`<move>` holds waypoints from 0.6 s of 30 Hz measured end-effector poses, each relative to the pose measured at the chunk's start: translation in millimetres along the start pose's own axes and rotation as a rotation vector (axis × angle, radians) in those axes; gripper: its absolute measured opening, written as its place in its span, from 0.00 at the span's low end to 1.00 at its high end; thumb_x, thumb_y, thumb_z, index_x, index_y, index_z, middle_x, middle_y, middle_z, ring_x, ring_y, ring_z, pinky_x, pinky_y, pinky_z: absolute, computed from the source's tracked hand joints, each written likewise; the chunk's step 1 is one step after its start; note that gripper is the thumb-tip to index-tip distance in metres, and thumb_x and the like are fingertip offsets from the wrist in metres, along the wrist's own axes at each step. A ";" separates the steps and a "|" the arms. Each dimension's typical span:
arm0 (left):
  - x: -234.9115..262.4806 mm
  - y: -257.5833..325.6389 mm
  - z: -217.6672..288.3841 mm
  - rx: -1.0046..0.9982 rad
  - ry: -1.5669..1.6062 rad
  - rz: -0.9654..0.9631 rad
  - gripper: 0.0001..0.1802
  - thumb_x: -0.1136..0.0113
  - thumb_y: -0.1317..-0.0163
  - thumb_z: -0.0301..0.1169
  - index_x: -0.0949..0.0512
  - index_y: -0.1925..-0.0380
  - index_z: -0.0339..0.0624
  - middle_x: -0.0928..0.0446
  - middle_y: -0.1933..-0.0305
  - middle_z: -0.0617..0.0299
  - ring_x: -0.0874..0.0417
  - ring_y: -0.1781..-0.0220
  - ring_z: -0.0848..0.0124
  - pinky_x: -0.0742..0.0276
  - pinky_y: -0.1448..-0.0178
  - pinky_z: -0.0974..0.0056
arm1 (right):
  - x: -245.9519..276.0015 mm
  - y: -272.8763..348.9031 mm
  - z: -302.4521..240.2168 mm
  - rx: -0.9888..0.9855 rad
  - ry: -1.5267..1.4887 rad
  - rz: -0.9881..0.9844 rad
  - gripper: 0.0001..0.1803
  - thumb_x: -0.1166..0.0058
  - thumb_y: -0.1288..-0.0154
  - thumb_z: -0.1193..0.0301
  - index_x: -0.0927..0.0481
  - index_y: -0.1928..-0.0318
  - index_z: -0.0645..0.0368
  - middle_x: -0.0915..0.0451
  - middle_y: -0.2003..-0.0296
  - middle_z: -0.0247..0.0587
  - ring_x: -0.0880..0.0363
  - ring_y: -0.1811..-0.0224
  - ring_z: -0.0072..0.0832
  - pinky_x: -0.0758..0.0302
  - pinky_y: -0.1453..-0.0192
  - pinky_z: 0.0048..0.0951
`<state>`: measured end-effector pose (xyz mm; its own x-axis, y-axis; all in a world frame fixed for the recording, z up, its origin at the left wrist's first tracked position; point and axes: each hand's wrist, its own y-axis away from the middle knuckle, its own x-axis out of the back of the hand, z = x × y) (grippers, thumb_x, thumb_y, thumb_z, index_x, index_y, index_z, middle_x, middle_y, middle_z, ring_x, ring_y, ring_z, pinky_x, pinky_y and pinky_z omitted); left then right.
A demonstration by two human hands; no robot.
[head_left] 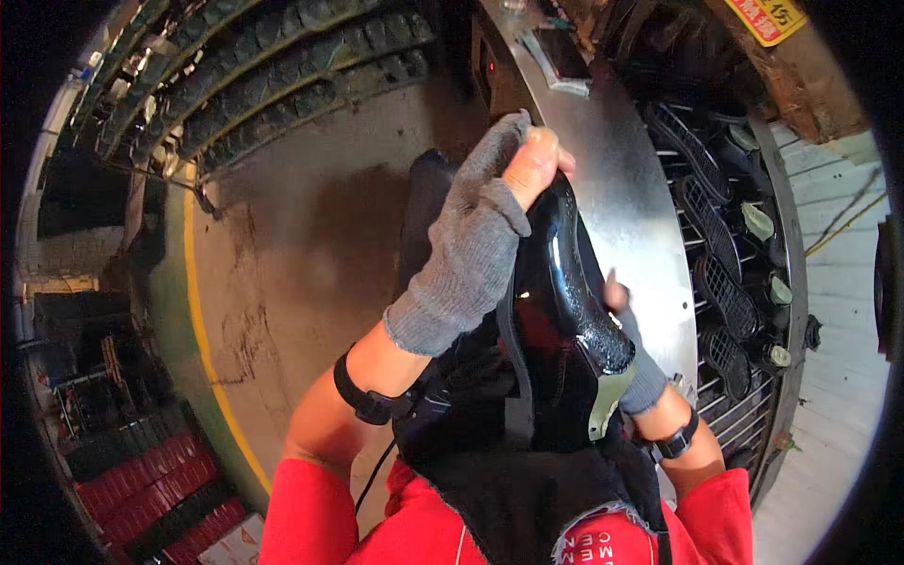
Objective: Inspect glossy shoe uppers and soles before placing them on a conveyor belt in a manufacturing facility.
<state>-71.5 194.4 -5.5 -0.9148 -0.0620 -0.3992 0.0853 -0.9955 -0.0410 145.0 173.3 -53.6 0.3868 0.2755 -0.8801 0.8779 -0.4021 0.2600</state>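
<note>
A glossy black shoe (pixel 568 268) stands tilted in front of my chest, with a pale green shoe last (pixel 609 405) showing at its lower end. My left hand (pixel 476 226), in a grey knit glove with a bare thumb tip, is closed round the shoe's upper end. On the shoe's right side is my right hand (pixel 643 381), also in a grey glove. A blurred bare fingertip of it shows beside the shoe; its other fingers are hidden. Left of the shoe, a dark grey curved strip (pixel 513 363) runs downward against a black apron (pixel 527 480).
A shiny metal worktop (pixel 640 207) curves along my right, with a dark flat object (pixel 562 55) at its far end. Beyond it, a rack (pixel 782 377) bears several black soles (pixel 706 221). Shelves of dark shoes (pixel 282 56) stand far left. A yellow floor line (pixel 202 330) crosses the left.
</note>
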 end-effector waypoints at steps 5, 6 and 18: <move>-15.3 37.4 -21.1 -0.162 -0.311 0.334 0.28 0.50 0.22 0.45 0.25 0.34 0.36 0.27 0.36 0.56 0.27 0.37 0.65 0.35 0.28 0.61 | -13.8 57.4 15.7 0.071 0.528 0.343 0.49 0.30 0.38 0.42 0.29 0.26 0.59 0.21 0.35 0.41 0.21 0.34 0.33 0.24 0.28 0.39; -19.3 42.6 -23.9 -0.171 -0.394 0.358 0.29 0.48 0.24 0.44 0.26 0.32 0.35 0.27 0.34 0.54 0.28 0.35 0.62 0.36 0.26 0.59 | -17.4 62.3 12.4 -0.115 0.703 0.532 0.44 0.30 0.35 0.47 0.28 0.28 0.60 0.19 0.36 0.43 0.20 0.34 0.36 0.23 0.26 0.41; 40.7 35.9 -76.9 0.199 -0.039 0.167 0.41 0.49 0.19 0.48 0.48 0.16 0.39 0.37 0.21 0.53 0.36 0.23 0.64 0.43 0.19 0.60 | 20.6 -50.2 0.1 0.261 0.307 0.458 0.30 0.37 0.29 0.58 0.24 0.34 0.62 0.15 0.45 0.43 0.11 0.47 0.32 0.13 0.39 0.36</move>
<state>-75.3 161.7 -93.7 -0.9094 -0.2259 -0.3494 0.1611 -0.9654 0.2050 108.9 199.1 -84.9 0.8068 0.2476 -0.5365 0.5197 -0.7294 0.4449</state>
